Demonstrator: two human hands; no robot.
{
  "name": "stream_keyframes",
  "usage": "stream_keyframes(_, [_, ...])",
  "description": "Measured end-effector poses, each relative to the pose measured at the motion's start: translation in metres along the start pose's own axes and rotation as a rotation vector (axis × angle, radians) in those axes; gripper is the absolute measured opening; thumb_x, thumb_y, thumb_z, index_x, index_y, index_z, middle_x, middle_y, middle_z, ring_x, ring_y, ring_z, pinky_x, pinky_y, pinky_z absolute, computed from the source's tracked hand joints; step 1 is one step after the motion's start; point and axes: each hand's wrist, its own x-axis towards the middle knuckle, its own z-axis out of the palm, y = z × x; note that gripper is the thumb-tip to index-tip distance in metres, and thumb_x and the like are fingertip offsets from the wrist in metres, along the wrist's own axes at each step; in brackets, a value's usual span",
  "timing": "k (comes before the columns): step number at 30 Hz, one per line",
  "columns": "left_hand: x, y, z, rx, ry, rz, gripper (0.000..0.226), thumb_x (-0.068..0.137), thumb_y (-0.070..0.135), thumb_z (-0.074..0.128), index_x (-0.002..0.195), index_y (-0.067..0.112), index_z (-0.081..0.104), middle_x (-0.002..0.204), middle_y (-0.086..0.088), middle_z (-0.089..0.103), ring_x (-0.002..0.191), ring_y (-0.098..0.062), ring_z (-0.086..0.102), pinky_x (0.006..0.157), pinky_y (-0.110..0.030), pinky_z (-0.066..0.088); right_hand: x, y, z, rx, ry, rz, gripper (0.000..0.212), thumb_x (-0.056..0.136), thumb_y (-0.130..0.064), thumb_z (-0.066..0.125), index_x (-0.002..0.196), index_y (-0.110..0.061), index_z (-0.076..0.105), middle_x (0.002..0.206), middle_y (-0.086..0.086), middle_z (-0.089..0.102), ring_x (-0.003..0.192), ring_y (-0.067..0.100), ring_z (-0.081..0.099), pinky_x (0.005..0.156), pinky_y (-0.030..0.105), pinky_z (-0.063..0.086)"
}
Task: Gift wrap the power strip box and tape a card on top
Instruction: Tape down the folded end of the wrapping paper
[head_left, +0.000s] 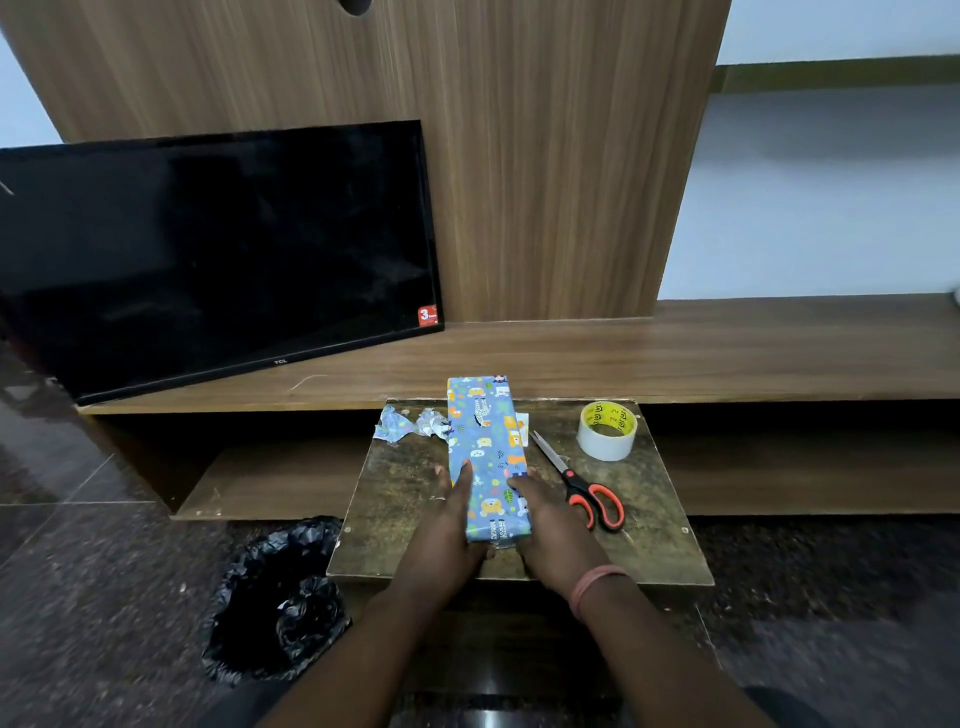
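Small worn wooden table (415, 499) in the near centre, set against a low wooden TV unit (675, 353). Wrapped box (488, 457) lies lengthwise on the table, long axis running near to far, its far end reaching the table's far edge; paper is blue with cartoon animal print.

Left hand (447, 525) clasps the near-left side of the box, fingers laid up along the top and left edge. Right hand (545, 519) clasps the near-right side, fingers curled over onto the top face. Both hold the near end; box rests on the table.

Right of the box: scissors (576, 483) with orange-and-black handles, blades pointing far-left, just beside the box. Farther right, a roll of tape (607, 430) with a yellow core, lying flat. A sliver of white card (522, 418) shows at the box's right edge, mostly hidden.

Left of the box, at the far edge: crumpled paper scraps (410, 423).

Floor, near left: black bin bag (280, 597), open. Far left: dark television (218, 254) leaning on the unit
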Motion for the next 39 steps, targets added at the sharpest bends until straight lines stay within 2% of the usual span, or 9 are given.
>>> stream_keyframes(6, [0.003, 0.017, -0.007, 0.086, -0.179, -0.112, 0.126, 0.085, 0.018, 0.079, 0.159, 0.028, -0.022, 0.163, -0.022, -0.028, 0.149, -0.034, 0.033, 0.103, -0.031, 0.043, 0.015, 0.013, -0.021, 0.114, -0.159, 0.209, 0.094, 0.065, -0.027, 0.089, 0.144, -0.032, 0.040, 0.135, -0.008, 0.053, 0.121, 0.014, 0.058, 0.103, 0.032, 0.048])
stream_keyframes(10, [0.014, 0.024, -0.011, 0.176, -0.273, -0.192, 0.154, 0.066, 0.041, 0.094, 0.153, 0.031, -0.034, 0.151, -0.023, -0.049, 0.152, -0.045, -0.019, 0.125, -0.053, 0.013, 0.025, 0.028, -0.053, 0.245, 0.040, 0.299, 0.033, 0.087, -0.033, 0.077, 0.115, -0.023, 0.063, 0.104, -0.010, 0.067, 0.101, 0.012, 0.064, 0.083, 0.025, 0.050])
stream_keyframes(13, [0.020, 0.032, -0.020, 0.216, -0.281, -0.180, 0.153, 0.064, 0.053, 0.092, 0.156, 0.031, -0.029, 0.151, -0.018, -0.050, 0.143, -0.039, -0.041, 0.122, -0.057, -0.006, 0.033, 0.052, -0.066, 0.075, 0.251, 0.461, 0.007, 0.092, -0.027, 0.068, 0.098, -0.022, 0.067, 0.100, 0.006, 0.073, 0.091, 0.022, 0.067, 0.081, 0.030, 0.053])
stream_keyframes(19, [0.038, 0.040, -0.025, 0.104, -0.208, -0.104, 0.141, 0.069, 0.057, 0.087, 0.161, 0.030, -0.016, 0.163, -0.011, -0.034, 0.149, -0.030, -0.034, 0.124, -0.050, -0.006, 0.051, 0.074, -0.067, -0.092, 0.428, 0.540, 0.040, 0.092, -0.018, 0.065, 0.131, -0.012, 0.058, 0.134, 0.019, 0.047, 0.104, 0.040, 0.062, 0.091, 0.041, 0.052])
stream_keyframes(27, [0.052, 0.052, -0.018, -0.022, -0.170, -0.128, 0.122, 0.079, 0.055, 0.081, 0.163, 0.028, -0.003, 0.168, -0.007, -0.020, 0.151, -0.028, -0.030, 0.124, -0.049, -0.003, 0.060, 0.080, -0.054, 0.044, 0.491, 0.628, 0.024, 0.096, -0.008, 0.057, 0.120, -0.009, 0.060, 0.107, 0.021, 0.069, 0.101, 0.037, 0.064, 0.070, 0.028, 0.036])
stream_keyframes(30, [0.057, 0.054, -0.016, -0.155, -0.045, -0.113, 0.094, 0.092, 0.044, 0.072, 0.163, 0.025, 0.014, 0.171, -0.006, -0.004, 0.155, -0.022, -0.018, 0.126, -0.044, 0.006, 0.061, 0.073, -0.057, 0.198, 0.574, 0.651, 0.021, 0.094, -0.012, 0.061, 0.114, -0.009, 0.063, 0.107, 0.020, 0.069, 0.101, 0.037, 0.064, 0.072, 0.027, 0.038])
stream_keyframes(33, [0.059, 0.061, -0.016, -0.282, 0.103, -0.068, 0.061, 0.101, 0.029, 0.063, 0.156, 0.022, 0.038, 0.164, 0.001, 0.032, 0.154, -0.014, 0.021, 0.118, -0.029, 0.027, 0.060, 0.057, -0.065, 0.307, 0.620, 0.587, 0.012, 0.091, -0.016, 0.067, 0.103, -0.013, 0.066, 0.095, 0.012, 0.069, 0.086, 0.031, 0.065, 0.069, 0.025, 0.043])
stream_keyframes(36, [0.059, 0.075, -0.020, -0.529, 0.132, -0.096, 0.042, 0.101, 0.024, 0.062, 0.143, 0.023, 0.054, 0.136, 0.009, 0.060, 0.123, -0.005, 0.058, 0.092, -0.009, 0.045, 0.055, 0.032, -0.063, 0.507, 0.663, 0.455, 0.004, 0.088, -0.014, 0.070, 0.089, -0.014, 0.066, 0.073, 0.001, 0.066, 0.069, 0.026, 0.065, 0.061, 0.026, 0.054])
stream_keyframes(39, [0.062, 0.087, -0.014, -0.900, 0.070, -0.238, 0.033, 0.099, 0.026, 0.066, 0.129, 0.017, 0.058, 0.111, 0.003, 0.072, 0.099, -0.012, 0.070, 0.091, -0.027, 0.056, 0.047, 0.009, -0.061, 0.623, 0.656, 0.369, 0.006, 0.087, -0.014, 0.071, 0.085, -0.016, 0.065, 0.070, 0.004, 0.070, 0.065, 0.019, 0.069, 0.061, 0.035, 0.058])
